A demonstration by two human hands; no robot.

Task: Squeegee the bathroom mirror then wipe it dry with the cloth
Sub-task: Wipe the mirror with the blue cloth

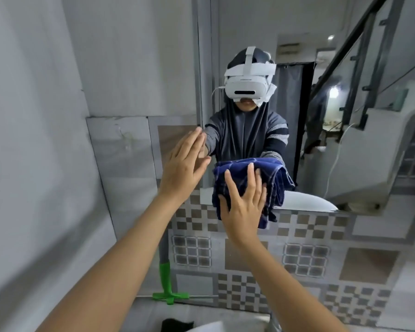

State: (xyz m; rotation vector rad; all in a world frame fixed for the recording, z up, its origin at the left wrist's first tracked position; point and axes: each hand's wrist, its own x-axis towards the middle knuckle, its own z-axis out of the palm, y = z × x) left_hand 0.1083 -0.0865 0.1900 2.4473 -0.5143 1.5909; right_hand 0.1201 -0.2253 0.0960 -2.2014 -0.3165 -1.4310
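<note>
Pressing flat on the cloth [249, 185], the right hand [243, 207] lies palm-down with fingers spread wide, not curled round anything; the cloth sits between palm and mirror [345, 116].

Cloth: dark blue with thin pale lines, bunched in folds. It lies under and beyond the right hand's fingers, spilling out above the fingertips and to the right of the hand. It rests at the mirror's lower edge, partly over the glass and partly over the tiles [309, 236] just below. Its upper part blends with its own reflection, so where cloth ends and reflection begins cannot be told exactly.

Left hand [185, 164]: open, fingers straight and close together, holding nothing. Fingertips reach the mirror's left edge, meeting their reflection there. It stands just left of the cloth, apart from it.

Mirror: upright on the wall, upper right of the view. It reflects a person in a white headset with both arms extended, a staircase railing and a doorway behind.

Tiles: checkered brown, grey and white, below and left of the mirror.

Squeegee [167, 283]: green handle and crossbar, upright against the tiled wall low down, well below the left forearm, in neither hand.

Dark item [176, 325]: bottom edge, beside a white rim; too little shows to identify.
</note>
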